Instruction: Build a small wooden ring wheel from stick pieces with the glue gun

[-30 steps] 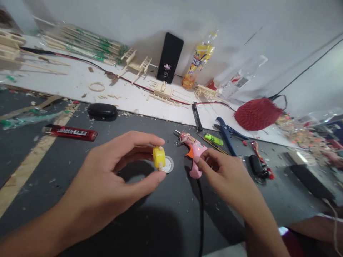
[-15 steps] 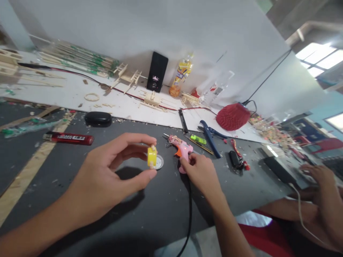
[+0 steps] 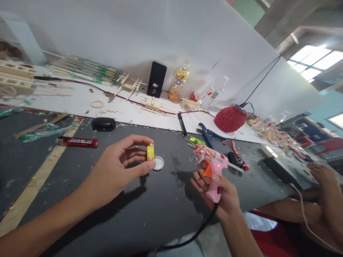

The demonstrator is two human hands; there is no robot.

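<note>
The yellow piece (image 3: pixel 150 153) is above the middle of the counter (image 3: pixel 166 214), pinched between thumb and fingers of the left hand (image 3: pixel 118 164); a pale bit shows at its upper end, so some fitting there seems done, though whether it is fixed cannot be told; the white disc (image 3: pixel 159 163) lies just beside it in view. The right hand (image 3: pixel 225 189) is wrapped round the pink glue gun (image 3: pixel 214 160), lifted off the counter with its light lit; the nozzle is well apart from the yellow piece, so gluing with it appears not yet under way. Toward the far edge, on the white board (image 3: pixel 128 116), the small wooden cart (image 3: pixel 154 104) looks largely assembled; a wooden ring (image 3: pixel 97 104) lies loose to its left.
</note>
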